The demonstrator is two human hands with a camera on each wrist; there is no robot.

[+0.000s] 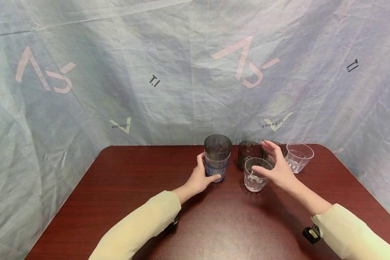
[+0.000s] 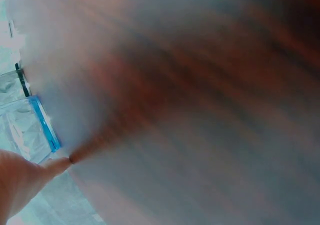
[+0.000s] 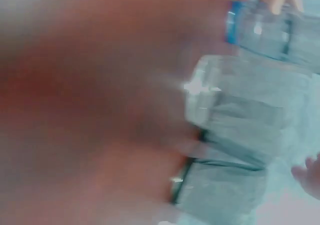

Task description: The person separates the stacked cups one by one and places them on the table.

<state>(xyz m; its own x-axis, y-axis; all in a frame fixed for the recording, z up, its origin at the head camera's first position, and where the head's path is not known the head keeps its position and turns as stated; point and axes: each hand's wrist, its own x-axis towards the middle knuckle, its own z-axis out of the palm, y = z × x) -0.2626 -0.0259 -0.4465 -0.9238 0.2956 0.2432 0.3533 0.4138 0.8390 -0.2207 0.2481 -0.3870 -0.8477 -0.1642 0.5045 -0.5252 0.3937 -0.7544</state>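
Note:
My left hand (image 1: pixel 197 178) grips a stack of tumblers near its base, thumb in front and fingers behind. A dark grey tumbler (image 1: pixel 217 144) tops the stack, nested in a blue-tinted tumbler (image 1: pixel 219 172). In the left wrist view, the thumb (image 2: pixel 42 170) lies by the blue base. My right hand (image 1: pixel 281 173) is spread just right of a clear tumbler (image 1: pixel 255 185), with its thumb in front of the glass near the rim. In the right wrist view its fingertips (image 3: pixel 310 177) appear apart from the clear tumbler (image 3: pixel 250 92).
Behind the clear tumbler stands a dark tumbler (image 1: pixel 248 150). Another dark tumbler (image 1: pixel 282 147) is partly hidden by my right hand. A second clear tumbler (image 1: pixel 299 155) stands farther right. The brown table (image 1: pixel 133 173) ends at a grey cloth backdrop (image 1: pixel 169 108).

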